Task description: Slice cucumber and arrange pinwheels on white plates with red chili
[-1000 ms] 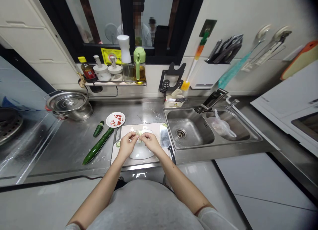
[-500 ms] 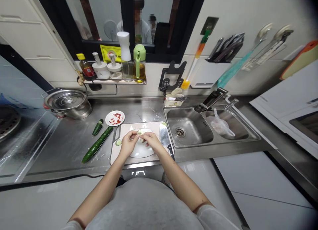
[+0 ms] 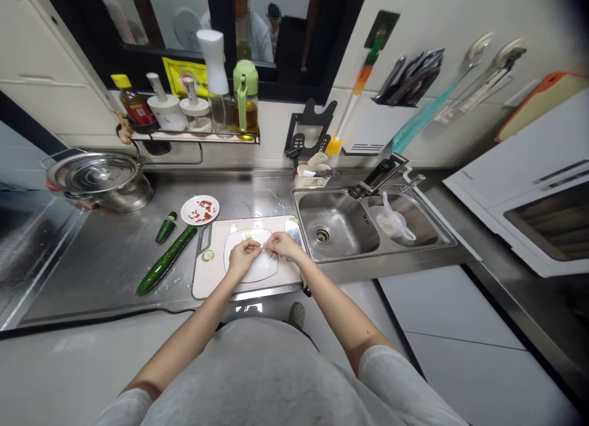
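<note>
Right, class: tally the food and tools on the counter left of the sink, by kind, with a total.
Cucumber pieces, uncut: 2 (long, stub)
Loose slices on the board: 1 clear; others too small to count
Plates: 2 (chilli plate, white plate)
Boards: 1
Pots: 1
Total: 7

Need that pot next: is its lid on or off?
On: the steel lid sits flat over the pot on the counter's left.
</note>
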`<state>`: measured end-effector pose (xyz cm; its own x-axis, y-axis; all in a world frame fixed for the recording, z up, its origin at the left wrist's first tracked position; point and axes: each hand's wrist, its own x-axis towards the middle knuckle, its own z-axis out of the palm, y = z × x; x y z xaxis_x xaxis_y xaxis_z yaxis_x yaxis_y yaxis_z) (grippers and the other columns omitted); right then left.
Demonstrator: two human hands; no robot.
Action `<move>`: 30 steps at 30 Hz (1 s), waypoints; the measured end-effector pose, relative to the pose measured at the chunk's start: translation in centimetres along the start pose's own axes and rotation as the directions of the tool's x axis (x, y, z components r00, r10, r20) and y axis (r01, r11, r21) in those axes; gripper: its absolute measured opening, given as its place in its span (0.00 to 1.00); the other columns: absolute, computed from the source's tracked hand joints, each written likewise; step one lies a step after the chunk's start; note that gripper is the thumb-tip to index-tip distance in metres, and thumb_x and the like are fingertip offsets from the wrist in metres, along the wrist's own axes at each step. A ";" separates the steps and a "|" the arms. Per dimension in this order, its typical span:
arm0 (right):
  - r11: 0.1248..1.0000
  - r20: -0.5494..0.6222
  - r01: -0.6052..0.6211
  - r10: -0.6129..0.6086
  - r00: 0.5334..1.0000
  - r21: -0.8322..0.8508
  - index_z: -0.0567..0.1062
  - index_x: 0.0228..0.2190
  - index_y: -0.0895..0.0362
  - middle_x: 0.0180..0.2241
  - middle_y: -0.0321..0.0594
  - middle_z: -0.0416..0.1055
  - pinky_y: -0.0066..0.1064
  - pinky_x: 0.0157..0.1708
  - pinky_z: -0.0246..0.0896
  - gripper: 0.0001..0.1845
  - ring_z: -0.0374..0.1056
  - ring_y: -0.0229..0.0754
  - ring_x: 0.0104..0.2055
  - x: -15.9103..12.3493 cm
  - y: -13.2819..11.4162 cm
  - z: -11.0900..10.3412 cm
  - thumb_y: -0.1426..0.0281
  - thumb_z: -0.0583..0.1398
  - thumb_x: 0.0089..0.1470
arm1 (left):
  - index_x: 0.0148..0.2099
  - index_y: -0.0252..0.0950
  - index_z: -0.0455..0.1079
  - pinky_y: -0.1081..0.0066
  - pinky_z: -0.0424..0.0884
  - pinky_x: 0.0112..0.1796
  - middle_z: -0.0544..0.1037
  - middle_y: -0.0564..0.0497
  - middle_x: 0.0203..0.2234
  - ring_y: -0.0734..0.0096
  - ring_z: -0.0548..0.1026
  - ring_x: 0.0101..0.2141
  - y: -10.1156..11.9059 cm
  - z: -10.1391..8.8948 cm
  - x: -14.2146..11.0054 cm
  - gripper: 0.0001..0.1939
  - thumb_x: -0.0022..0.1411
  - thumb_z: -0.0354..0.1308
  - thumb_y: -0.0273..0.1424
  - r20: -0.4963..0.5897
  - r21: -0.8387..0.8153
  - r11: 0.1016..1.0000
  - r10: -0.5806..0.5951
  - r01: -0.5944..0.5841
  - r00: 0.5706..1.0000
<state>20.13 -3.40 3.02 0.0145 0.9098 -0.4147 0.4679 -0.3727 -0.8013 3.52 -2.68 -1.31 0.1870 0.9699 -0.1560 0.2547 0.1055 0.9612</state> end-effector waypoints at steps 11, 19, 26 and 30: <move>0.839 0.063 0.166 -0.156 0.986 -0.518 0.76 0.31 0.60 0.30 0.39 0.74 0.23 0.32 0.53 0.06 0.65 0.35 0.31 1.3 1.0 -1.2 0.76 0.58 0.51 | 0.36 0.40 0.76 0.73 0.65 0.31 0.77 0.55 0.23 0.71 0.73 0.27 -0.2 2.0 1.0 0.08 0.52 0.59 0.32 0.020 0.378 0.922 -0.092 0.078 0.996; 0.738 0.124 0.181 -0.132 0.983 -0.650 0.76 0.34 0.59 0.35 0.44 0.75 0.25 0.33 0.51 0.09 0.67 0.40 0.37 2.1 1.3 -0.9 0.76 0.56 0.54 | 0.35 0.41 0.76 0.73 0.62 0.29 0.80 0.53 0.29 0.68 0.75 0.31 0.0 2.8 1.4 0.08 0.54 0.57 0.30 0.064 0.535 0.842 -0.118 0.066 0.991; 0.684 0.145 0.192 -0.126 0.981 -0.704 0.76 0.36 0.59 0.39 0.47 0.75 0.27 0.34 0.52 0.10 0.68 0.42 0.40 2.2 1.1 -0.7 0.75 0.55 0.57 | 0.35 0.41 0.75 0.72 0.60 0.29 0.80 0.53 0.30 0.67 0.74 0.32 0.4 3.0 1.3 0.08 0.56 0.55 0.31 0.086 0.609 0.792 -0.115 0.039 0.990; 0.669 0.146 0.189 -0.120 0.982 -0.719 0.76 0.37 0.59 0.39 0.47 0.74 0.27 0.35 0.52 0.10 0.68 0.42 0.41 2.2 1.1 -0.7 0.75 0.54 0.57 | 0.35 0.41 0.75 0.72 0.59 0.29 0.79 0.52 0.29 0.67 0.74 0.32 0.4 3.1 1.4 0.07 0.56 0.55 0.30 0.090 0.620 0.784 -0.102 0.025 0.991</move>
<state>21.23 -1.71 1.55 -0.1711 0.9114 -0.3743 0.9510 0.0534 -0.3047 6.82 -1.98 -1.87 0.2446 0.9303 -0.2734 0.7927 -0.0295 0.6089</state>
